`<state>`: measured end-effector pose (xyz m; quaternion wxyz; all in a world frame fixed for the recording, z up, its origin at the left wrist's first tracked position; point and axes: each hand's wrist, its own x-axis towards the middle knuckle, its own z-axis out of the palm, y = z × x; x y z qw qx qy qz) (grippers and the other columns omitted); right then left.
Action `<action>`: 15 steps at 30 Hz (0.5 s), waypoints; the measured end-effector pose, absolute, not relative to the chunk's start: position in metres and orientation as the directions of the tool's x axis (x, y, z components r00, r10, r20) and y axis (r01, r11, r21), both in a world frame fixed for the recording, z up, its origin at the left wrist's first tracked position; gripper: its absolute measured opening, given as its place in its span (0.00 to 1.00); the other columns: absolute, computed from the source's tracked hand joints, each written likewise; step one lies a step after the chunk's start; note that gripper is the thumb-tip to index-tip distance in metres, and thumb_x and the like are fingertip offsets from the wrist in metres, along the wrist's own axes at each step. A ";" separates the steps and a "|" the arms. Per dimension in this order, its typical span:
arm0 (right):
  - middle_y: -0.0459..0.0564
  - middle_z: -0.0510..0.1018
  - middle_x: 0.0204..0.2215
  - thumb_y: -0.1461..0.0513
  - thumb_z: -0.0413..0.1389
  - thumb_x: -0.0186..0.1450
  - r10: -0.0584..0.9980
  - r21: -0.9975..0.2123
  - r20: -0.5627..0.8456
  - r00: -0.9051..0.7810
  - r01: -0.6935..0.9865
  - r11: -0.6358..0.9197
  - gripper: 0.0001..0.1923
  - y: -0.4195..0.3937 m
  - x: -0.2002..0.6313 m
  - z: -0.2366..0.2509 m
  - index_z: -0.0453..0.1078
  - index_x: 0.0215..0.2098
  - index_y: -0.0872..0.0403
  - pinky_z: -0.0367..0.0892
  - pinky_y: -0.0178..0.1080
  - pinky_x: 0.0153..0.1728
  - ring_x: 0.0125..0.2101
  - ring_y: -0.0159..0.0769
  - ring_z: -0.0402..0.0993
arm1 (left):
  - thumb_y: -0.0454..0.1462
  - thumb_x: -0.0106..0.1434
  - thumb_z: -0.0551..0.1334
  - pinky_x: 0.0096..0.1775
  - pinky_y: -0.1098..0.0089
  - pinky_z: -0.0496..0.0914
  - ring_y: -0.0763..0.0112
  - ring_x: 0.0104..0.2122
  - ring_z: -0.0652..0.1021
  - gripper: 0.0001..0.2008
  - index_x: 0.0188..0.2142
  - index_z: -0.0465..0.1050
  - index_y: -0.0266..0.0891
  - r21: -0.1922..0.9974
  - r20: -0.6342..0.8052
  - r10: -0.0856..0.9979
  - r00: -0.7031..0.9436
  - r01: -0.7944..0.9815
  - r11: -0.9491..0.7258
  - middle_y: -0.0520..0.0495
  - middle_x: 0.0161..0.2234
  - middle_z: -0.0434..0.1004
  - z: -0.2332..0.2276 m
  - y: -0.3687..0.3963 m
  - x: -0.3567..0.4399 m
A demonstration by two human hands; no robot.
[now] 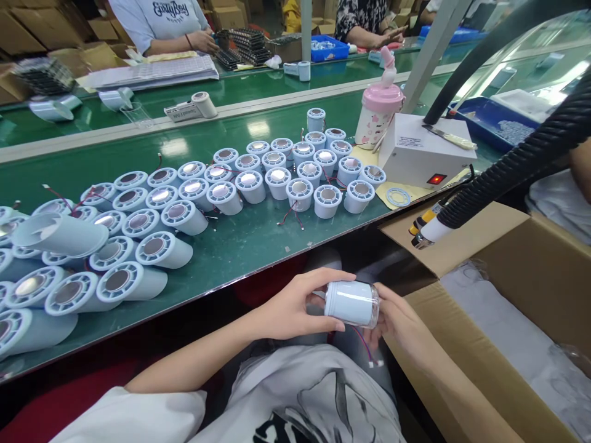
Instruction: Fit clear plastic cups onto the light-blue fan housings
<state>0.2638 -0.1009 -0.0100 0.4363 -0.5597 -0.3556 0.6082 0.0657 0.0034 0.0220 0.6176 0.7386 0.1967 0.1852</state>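
Note:
Above my lap, a light-blue plastic cylinder lies on its side between my two hands. My left hand grips its left end, thumb below and fingers over the top. A clear plastic cover surrounds the cylinder's right part, and my right hand closes its fingers on that end. Thin red and blue wires with small white connectors dangle beneath. Some of my right fingers are hidden behind the cover. Beyond, many similar light-blue cylinders stand in rows on the green bench.
At right stands an open cardboard box with white plastic bags in it. Over it hangs a black hose with a nozzle. A white power box and a pink-lidded cup stand behind. Two people work across the bench.

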 end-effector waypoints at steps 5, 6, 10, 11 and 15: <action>0.46 0.53 0.67 0.72 0.56 0.63 0.904 -0.797 0.422 -0.074 0.445 0.409 0.31 -0.109 0.274 -0.011 0.59 0.59 0.38 0.60 0.53 0.60 0.64 0.45 0.55 | 0.42 0.56 0.69 0.39 0.68 0.75 0.65 0.41 0.77 0.33 0.60 0.63 0.43 0.991 -0.098 0.490 0.866 0.131 -0.033 0.42 0.48 0.72 0.024 0.006 0.065; 0.45 0.55 0.67 0.72 0.56 0.63 0.891 -0.779 0.433 -0.140 0.439 0.448 0.31 -0.110 0.275 -0.011 0.61 0.58 0.37 0.60 0.53 0.60 0.64 0.45 0.55 | 0.43 0.57 0.69 0.38 0.68 0.75 0.66 0.39 0.77 0.33 0.60 0.62 0.43 0.991 -0.106 0.471 0.876 0.133 -0.024 0.43 0.47 0.73 0.024 0.008 0.065; 0.51 0.69 0.59 0.60 0.61 0.64 0.991 -0.985 0.121 -0.058 0.113 0.127 0.25 -0.112 0.275 -0.010 0.64 0.58 0.41 0.70 0.47 0.52 0.56 0.46 0.68 | 0.42 0.53 0.72 0.48 0.63 0.73 0.59 0.49 0.75 0.37 0.61 0.63 0.46 0.998 -0.007 0.422 0.907 0.032 -0.054 0.41 0.54 0.70 0.023 0.012 0.065; 0.51 0.71 0.58 0.56 0.62 0.63 0.999 -0.999 0.039 -0.035 -0.005 0.039 0.25 -0.112 0.275 -0.010 0.65 0.58 0.42 0.72 0.45 0.49 0.53 0.46 0.71 | 0.39 0.52 0.72 0.52 0.62 0.71 0.57 0.54 0.72 0.37 0.61 0.63 0.48 0.998 0.027 0.414 0.910 -0.004 -0.055 0.42 0.57 0.67 0.023 0.012 0.064; 0.48 0.79 0.46 0.55 0.66 0.58 0.990 -0.980 -0.131 -0.047 -0.142 -0.136 0.26 -0.112 0.275 -0.011 0.71 0.54 0.42 0.73 0.40 0.42 0.41 0.41 0.77 | 0.34 0.56 0.70 0.55 0.59 0.69 0.58 0.57 0.71 0.35 0.62 0.62 0.49 0.998 0.011 0.377 0.926 -0.032 0.050 0.41 0.60 0.65 0.020 0.011 0.064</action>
